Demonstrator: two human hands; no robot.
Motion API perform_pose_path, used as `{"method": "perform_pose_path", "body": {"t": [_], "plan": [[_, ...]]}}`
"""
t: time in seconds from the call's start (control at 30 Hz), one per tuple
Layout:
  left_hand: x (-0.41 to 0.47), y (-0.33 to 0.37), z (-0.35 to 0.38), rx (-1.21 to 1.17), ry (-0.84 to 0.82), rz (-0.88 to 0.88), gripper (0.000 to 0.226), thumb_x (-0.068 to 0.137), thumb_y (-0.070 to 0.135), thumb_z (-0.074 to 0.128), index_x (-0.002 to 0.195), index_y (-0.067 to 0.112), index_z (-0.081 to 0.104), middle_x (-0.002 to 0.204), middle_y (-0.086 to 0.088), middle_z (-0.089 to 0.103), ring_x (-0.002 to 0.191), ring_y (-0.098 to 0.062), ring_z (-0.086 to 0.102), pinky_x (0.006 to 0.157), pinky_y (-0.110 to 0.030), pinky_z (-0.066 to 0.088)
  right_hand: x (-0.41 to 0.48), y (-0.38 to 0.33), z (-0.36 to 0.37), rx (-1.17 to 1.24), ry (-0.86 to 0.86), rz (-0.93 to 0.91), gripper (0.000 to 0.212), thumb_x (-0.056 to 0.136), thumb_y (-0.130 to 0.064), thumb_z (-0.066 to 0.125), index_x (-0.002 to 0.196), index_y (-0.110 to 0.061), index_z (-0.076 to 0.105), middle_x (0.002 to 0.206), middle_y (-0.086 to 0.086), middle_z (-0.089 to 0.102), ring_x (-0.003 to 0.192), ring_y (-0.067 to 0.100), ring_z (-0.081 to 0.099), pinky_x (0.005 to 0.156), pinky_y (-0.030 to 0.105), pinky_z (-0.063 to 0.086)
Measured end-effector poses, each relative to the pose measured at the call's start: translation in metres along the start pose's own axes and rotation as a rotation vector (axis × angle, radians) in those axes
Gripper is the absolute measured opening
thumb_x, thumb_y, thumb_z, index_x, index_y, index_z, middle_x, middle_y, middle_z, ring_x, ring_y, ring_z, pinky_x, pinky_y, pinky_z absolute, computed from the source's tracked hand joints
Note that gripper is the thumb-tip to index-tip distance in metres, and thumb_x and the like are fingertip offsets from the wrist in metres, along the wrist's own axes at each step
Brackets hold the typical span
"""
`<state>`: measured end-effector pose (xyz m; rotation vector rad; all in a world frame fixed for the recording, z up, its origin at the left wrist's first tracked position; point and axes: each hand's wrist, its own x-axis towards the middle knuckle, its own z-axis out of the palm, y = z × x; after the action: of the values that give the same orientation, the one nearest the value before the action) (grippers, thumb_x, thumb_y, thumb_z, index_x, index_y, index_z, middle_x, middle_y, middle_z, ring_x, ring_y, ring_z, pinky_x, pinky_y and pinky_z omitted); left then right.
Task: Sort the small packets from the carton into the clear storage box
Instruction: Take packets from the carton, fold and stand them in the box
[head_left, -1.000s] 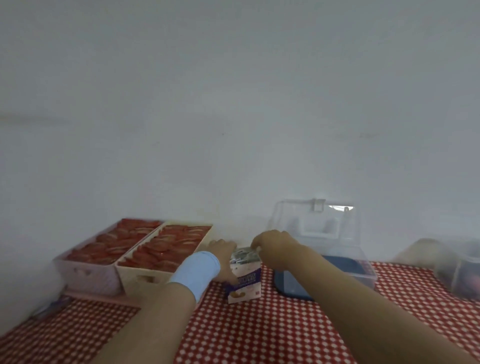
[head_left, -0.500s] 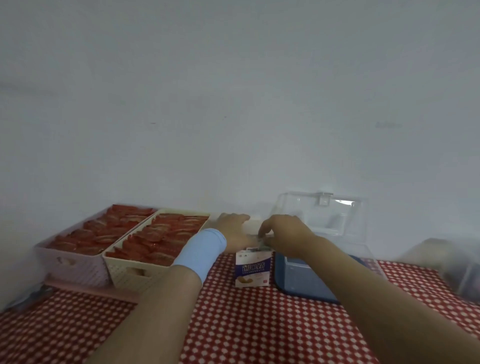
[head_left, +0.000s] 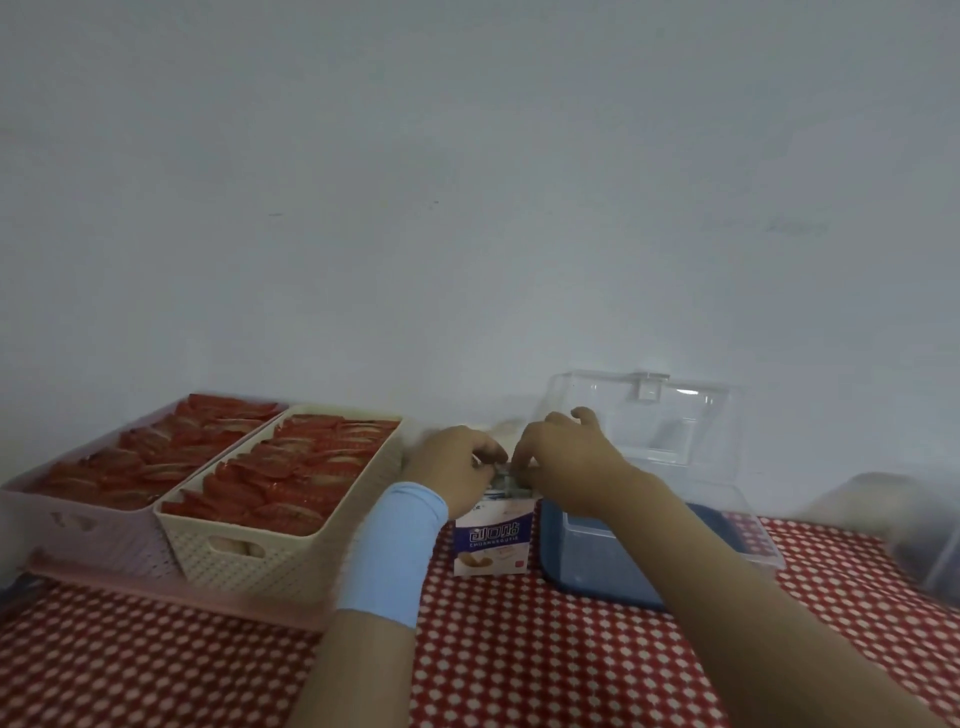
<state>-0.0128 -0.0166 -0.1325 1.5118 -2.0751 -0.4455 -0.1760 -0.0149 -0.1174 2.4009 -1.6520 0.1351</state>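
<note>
on the checked cloth (head_left: 519, 649), between a cream basket (head_left: 260, 551) and the clear storage box (head_left: 582, 551), stands the carton (head_left: 493, 540). the left hand (head_left: 452, 475) curls its fingers round the carton's top; the right hand (head_left: 566, 462) pinches a silvery packet (head_left: 501, 480) at its mouth.

The carton's (head_left: 493, 540) open top lay hidden under the left hand (head_left: 457, 473), which gripped it, and the right hand (head_left: 566, 460). Whether the right fingertips pinched a packet could not be told. The small print on the carton's face was too blurred to read. The right forearm covered part of the clear storage box's (head_left: 675, 431) near wall. A container (head_left: 935, 551) at the right edge was smeared and cut off, its contents unclear. The pink basket (head_left: 78, 525) ran off the left edge.
</note>
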Motion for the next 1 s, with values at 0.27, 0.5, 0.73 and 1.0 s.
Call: {"method": "perform_pose_path", "body": {"t": [0.27, 0.5, 0.73, 1.0], "plan": [[0.000, -0.007, -0.005, 0.038, 0.015, 0.047, 0.025, 0.091, 0.042, 0.066, 0.112, 0.029, 0.071, 0.106, 0.016, 0.065, 0.079, 0.005, 0.051, 0.056, 0.002, 0.034, 0.004, 0.008, 0.018, 0.334, 0.292, 0.088, 0.020, 0.100, -0.030, 0.052, 0.097, -0.032, 0.071, 0.091, -0.011, 0.072, 0.081, 0.008, 0.055, 0.099, 0.033, 0.032], [0.006, -0.010, -0.002, 0.038, 0.046, 0.072, 0.019, 0.090, 0.036, 0.069, 0.101, 0.023, 0.076, 0.098, 0.013, 0.065, 0.075, 0.003, 0.052, 0.064, 0.004, 0.034, -0.006, 0.009, 0.026, 0.377, 0.296, 0.116, 0.015, 0.096, -0.036, 0.061, 0.107, -0.034, 0.072, 0.096, -0.016, 0.071, 0.079, 0.001, 0.042, 0.095, 0.026, 0.030], [0.010, -0.009, -0.001, -0.154, 0.092, 0.075, 0.011, 0.089, 0.029, 0.072, 0.092, 0.021, 0.079, 0.083, 0.013, 0.072, 0.073, 0.009, 0.061, 0.065, 0.001, 0.040, -0.010, 0.011, 0.025, 0.664, 0.300, 0.154, 0.018, 0.091, -0.029, 0.069, 0.108, -0.032, 0.074, 0.087, -0.020, 0.066, 0.080, -0.004, 0.056, 0.074, 0.021, 0.048], [0.011, -0.006, 0.003, -0.325, 0.083, 0.066, 0.017, 0.081, 0.030, 0.080, 0.094, 0.027, 0.071, 0.089, 0.008, 0.072, 0.083, -0.007, 0.067, 0.077, -0.019, 0.055, -0.010, 0.017, 0.022, 0.901, 0.404, 0.217, 0.009, 0.090, -0.018, 0.071, 0.088, -0.027, 0.072, 0.081, -0.010, 0.069, 0.081, 0.004, 0.062, 0.069, 0.018, 0.049]]}}
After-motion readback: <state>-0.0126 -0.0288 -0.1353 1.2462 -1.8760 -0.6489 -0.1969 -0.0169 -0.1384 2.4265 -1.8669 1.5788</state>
